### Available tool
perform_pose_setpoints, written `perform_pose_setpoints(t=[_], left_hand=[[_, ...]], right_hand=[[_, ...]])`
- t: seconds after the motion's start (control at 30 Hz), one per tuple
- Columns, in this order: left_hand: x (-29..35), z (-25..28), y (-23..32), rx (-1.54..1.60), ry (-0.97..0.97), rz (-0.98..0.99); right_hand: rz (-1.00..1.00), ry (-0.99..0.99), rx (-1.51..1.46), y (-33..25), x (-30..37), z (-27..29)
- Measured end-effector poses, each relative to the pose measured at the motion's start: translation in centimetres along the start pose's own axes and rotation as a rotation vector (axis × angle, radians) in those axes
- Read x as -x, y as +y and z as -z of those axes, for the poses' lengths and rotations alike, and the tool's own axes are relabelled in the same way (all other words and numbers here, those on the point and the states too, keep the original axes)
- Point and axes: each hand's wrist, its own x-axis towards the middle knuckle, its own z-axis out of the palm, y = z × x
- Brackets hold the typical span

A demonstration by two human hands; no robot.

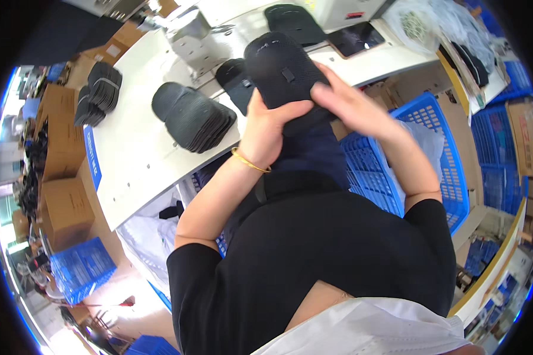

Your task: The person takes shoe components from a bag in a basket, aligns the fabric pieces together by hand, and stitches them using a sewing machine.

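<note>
The black mesh piece (275, 56) is hiding most fingers of the left hand (266, 127) and covering part of another black piece (228, 72) on its left, while the right hand (352, 109) is showing as a blur, its fingertips' contact staying unclear. On the right, the right forearm (417, 163) is blocking part of a blue basket (450, 171), and at near left the view's edge is cutting off a blue bin (152, 346). Layers in the black stack (198, 121) are sitting too tightly to count.
</note>
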Motion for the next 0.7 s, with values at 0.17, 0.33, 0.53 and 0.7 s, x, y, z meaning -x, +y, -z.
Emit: perform_pose_setpoints(t=[0.17,0.33,0.53,0.7], left_hand=[[5.3,-0.2,4.7,-0.907,0.143,-0.591],[4.9,8.5,10.0,-1.479,0.656,-0.804],[1.7,15.0,9.2,-0.891,0.233,-0.216],[-0.8,16.0,11.6,-1.028,0.052,-0.087]], right_hand=[[-0.142,0.161,-0.635,-0.6,-3.5,-3.1],[-0.086,0.257,-0.238,4.3,-8.8,-3.9],[-0.034,0.341,0.322,7.1,-8.4,-10.5],[-0.026,0.381,0.474,6.8,-7.3,-11.8]])
